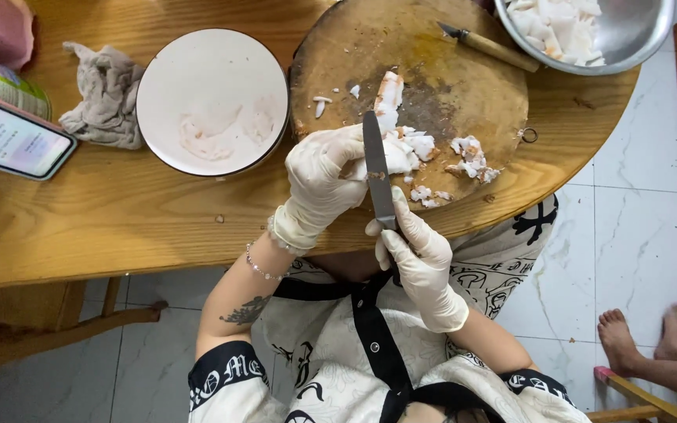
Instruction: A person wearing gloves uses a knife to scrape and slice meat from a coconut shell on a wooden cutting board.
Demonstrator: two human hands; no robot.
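My left hand [321, 178], in a white glove, presses down on a white chunk of food [398, 151] at the near edge of a round wooden chopping board [464, 78]. My right hand [419, 252], also gloved, grips the handle of a dark-bladed knife [375, 160]. The blade points away from me and lies across the white chunk beside my left fingers. Small white scraps [470, 157] are scattered on the board to the right.
A white plate [211, 78] with thin white pieces sits left of the board. Also on the wooden table [119, 211] are a grey cloth [105, 95], a phone [9, 137], a small wooden-handled knife [489, 47] and a metal bowl [636, 39] of white pieces. Another person's bare feet [644, 333] rest on the floor at right.
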